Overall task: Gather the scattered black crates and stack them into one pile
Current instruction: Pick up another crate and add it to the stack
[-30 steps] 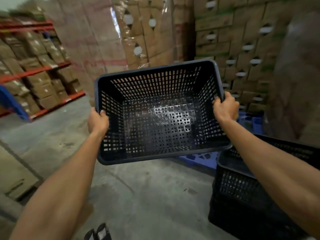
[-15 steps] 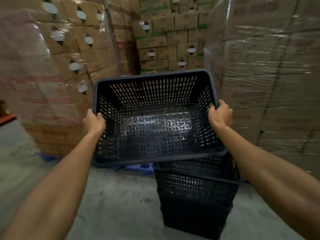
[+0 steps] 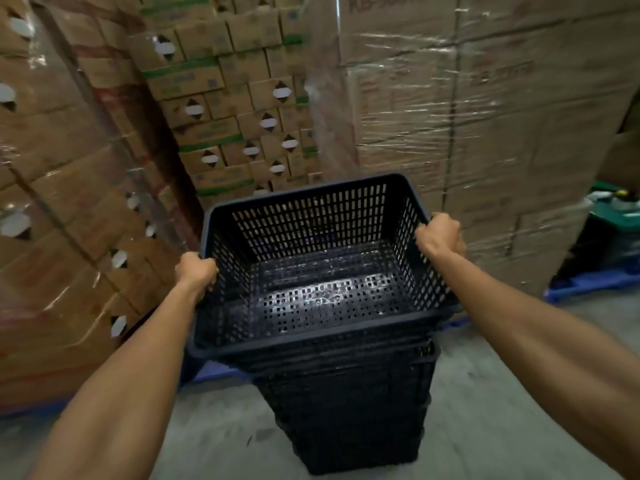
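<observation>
**One crate held at the top of one black pile**

Three walls of cardboard cartons fill the background: a shrink-wrapped block [image 3: 467,126] on the right, a wrapped block [image 3: 52,202] on the left, and an unwrapped stack of smaller green-striped boxes [image 3: 235,109] between them. The single boxes are too many and too blurred to count. Below lies a grey concrete floor [image 3: 502,393], with blue pallet edges [image 3: 588,284] showing under the cartons at the right.

One pile of black crates [image 3: 349,410] stands on the floor in the centre foreground. Several nested rims show near its top, but the dark plastic merges them, so I cannot tell the number.

One black perforated crate [image 3: 322,271] is uppermost, open side up and tilted slightly, its bottom sunk into the mouth of the pile. Whether it is fully seated cannot be told.

Two bare hands hold it, one on each short side. The left hand [image 3: 195,271] curls its fingers over the left rim; the right hand [image 3: 440,235] is wrapped over the right rim near the far corner. Both grips are closed tight on that crate.
</observation>
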